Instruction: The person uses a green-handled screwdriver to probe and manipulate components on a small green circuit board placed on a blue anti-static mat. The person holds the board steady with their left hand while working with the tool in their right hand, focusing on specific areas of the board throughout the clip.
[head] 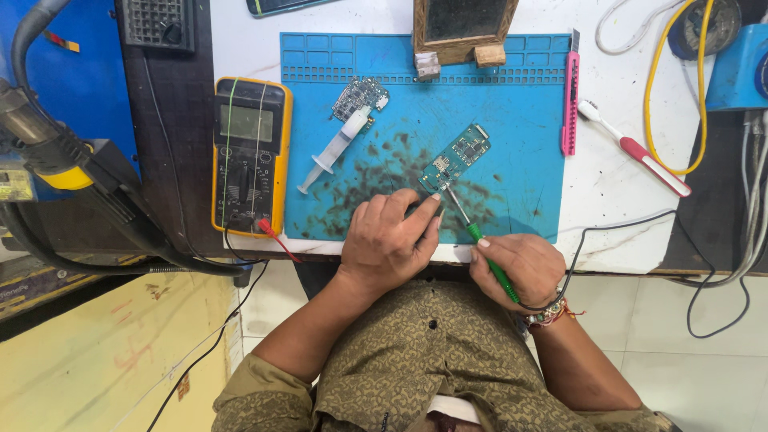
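Observation:
A long green circuit board [456,160] lies tilted on the blue work mat [512,104]. My left hand [390,238] rests on the mat just below the board, fingertips at its near end; what it pinches is hidden. My right hand [518,266] grips a soldering iron with a green handle [490,262], its metal tip touching the board's lower end. A black cord runs from that hand to the right.
A yellow multimeter [250,156] sits left of the mat. A syringe [336,148] and a second small board [361,96] lie upper left. A pink cutter [570,104], a toothbrush [636,150], a yellow cable [652,96] and a wooden-framed holder [462,28] stand around.

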